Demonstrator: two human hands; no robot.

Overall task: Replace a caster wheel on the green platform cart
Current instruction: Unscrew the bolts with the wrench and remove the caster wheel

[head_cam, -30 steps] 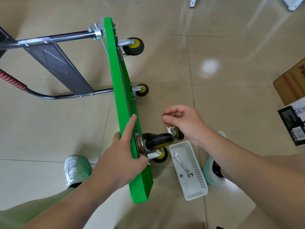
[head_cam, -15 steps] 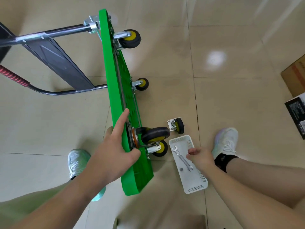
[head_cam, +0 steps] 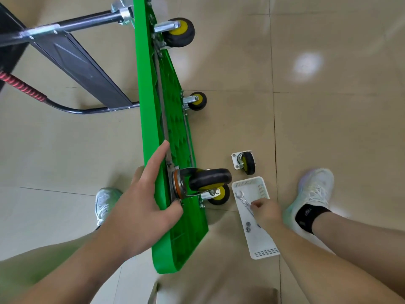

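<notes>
Head view, nearest first: the left hand (head_cam: 140, 207) has its grip closed over the upper edge of the green platform cart (head_cam: 153, 106), which stands on its side on the tiled floor. The forefinger lies straight along that edge and the thumb sits beside the mounting plate of the black caster wheel (head_cam: 208, 177) held against the cart's underside.

Right of the cart's near end lies a white basket (head_cam: 260, 242). In it the right hand (head_cam: 266, 212) curls its fingers over the shaft of a wrench (head_cam: 241, 197) — whether that grip has closed on it I cannot tell. Nuts (head_cam: 248, 227) lie beside the hand.

Just beyond the basket a loose caster (head_cam: 246, 162) rests on the floor. Farther along the cart are two mounted yellow-hubbed casters (head_cam: 197, 100) — and its folded handle (head_cam: 65, 110) lies off to the left.
</notes>
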